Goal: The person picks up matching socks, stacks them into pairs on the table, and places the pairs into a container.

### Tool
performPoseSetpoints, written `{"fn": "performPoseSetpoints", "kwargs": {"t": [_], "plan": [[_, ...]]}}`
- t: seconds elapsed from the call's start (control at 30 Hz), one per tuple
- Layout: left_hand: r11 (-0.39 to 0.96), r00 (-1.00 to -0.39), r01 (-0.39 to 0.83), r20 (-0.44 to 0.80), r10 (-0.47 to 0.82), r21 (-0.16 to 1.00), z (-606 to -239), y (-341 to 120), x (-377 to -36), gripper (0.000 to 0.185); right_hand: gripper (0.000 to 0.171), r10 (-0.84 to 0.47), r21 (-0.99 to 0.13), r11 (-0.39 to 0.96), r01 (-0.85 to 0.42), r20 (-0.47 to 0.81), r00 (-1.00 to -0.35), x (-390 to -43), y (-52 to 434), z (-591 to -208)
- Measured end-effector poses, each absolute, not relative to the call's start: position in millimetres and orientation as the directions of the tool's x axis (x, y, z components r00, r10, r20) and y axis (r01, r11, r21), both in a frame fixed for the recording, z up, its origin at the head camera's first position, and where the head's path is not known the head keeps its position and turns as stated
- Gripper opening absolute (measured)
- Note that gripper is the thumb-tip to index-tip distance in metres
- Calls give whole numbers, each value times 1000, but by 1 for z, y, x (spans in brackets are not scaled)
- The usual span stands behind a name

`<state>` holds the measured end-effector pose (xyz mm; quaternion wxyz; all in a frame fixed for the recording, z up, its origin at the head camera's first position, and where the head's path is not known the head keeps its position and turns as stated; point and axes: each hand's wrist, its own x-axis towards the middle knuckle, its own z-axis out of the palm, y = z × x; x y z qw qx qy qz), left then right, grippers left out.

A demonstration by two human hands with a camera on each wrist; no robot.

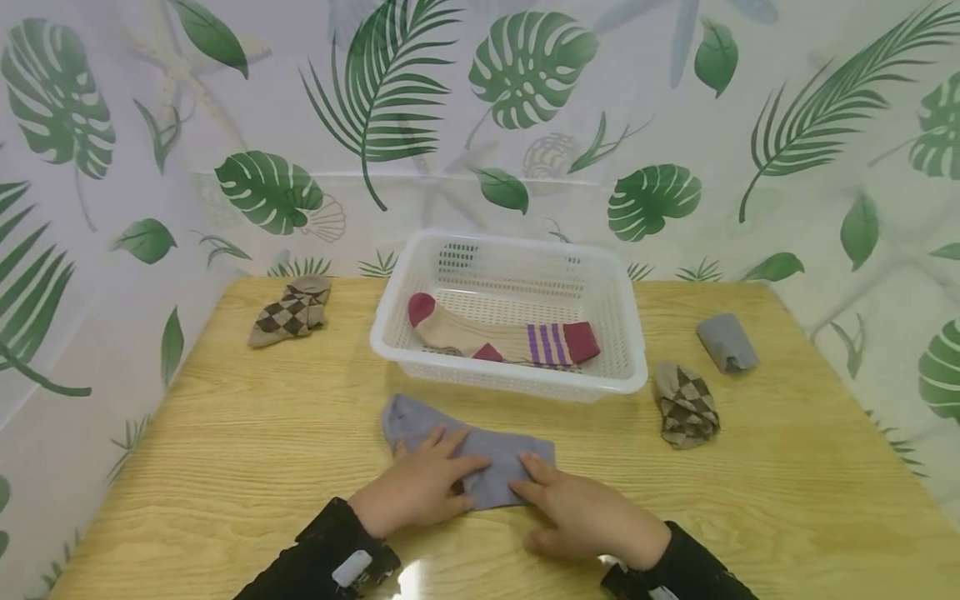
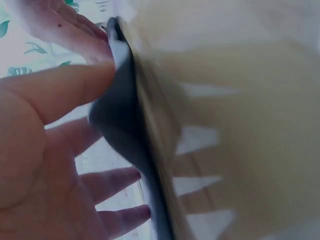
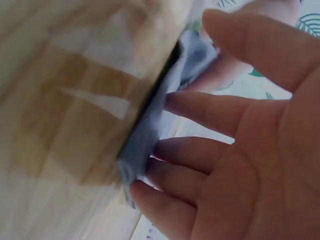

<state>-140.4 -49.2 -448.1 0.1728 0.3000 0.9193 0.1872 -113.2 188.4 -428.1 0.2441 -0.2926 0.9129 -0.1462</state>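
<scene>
A grey sock [image 1: 465,450] lies flat on the wooden table [image 1: 225,433] just in front of me. My left hand [image 1: 427,483] rests on its middle with straight fingers. My right hand [image 1: 562,500] presses its right end, fingers also flat. In the left wrist view, the left hand [image 2: 60,150] has its fingertips spread against the grey sock [image 2: 122,125]. The right wrist view has the right hand [image 3: 240,150] with its fingers laid on the grey sock [image 3: 155,120]. Neither hand curls round the cloth.
A white mesh basket [image 1: 510,382] behind the sock holds a beige sock [image 1: 480,335] with maroon toe and purple stripes. One argyle sock [image 1: 291,310] lies at the far left, another [image 1: 686,404] right of the basket. A folded grey sock [image 1: 726,342] sits far right.
</scene>
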Motion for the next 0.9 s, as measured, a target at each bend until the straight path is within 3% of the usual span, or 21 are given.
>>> {"fn": "performPoseSetpoints", "kwargs": {"t": [0.27,0.47,0.57,0.73,0.9], "plan": [[724,-687,551,-267,676,415,-448,-82,-132,64,59,-632,-441,766,-467,-386,-672,-119,208,-420],[700,-700,591,-176,692,401,-444,-80,-131,58,56,-680,-433,716,-548,-252,-689,-123,195,-418],[699,-677,615,-210,705,365,-443,-72,-129,69,68,-727,-405,680,-611,-263,-635,-121,183,-422],[687,-581,657,-372,724,311,-442,-70,-126,87,90,-731,-375,679,-631,-419,-539,-117,185,-429],[653,-527,680,-398,751,333,-439,-81,-132,85,97,-791,-374,606,-702,-373,-485,-115,201,-437]]}}
